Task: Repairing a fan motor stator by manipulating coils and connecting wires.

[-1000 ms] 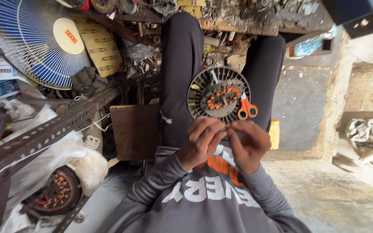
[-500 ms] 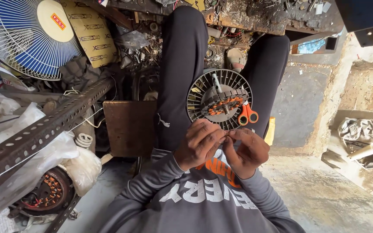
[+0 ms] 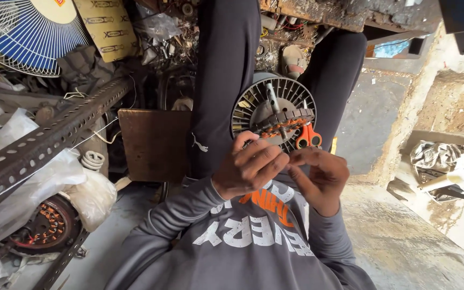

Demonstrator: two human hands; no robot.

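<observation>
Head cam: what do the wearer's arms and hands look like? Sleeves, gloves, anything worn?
Both arms are covered by long grey sweatshirt sleeves, creased along the forearm, with ribbed cuffs ending at the wrists. The sweatshirt's chest carries large white and orange lettering. The left hand and right hand are bare: no gloves. No watch, ring or band can be made out.

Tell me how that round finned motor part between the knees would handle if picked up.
The finned motor part looks like metal with copper windings, so probably heavy for its size and stiff. Its round rim might roll if stood on edge. The thin winding wires look easily damaged, so gripping the rim seems safer.
</observation>
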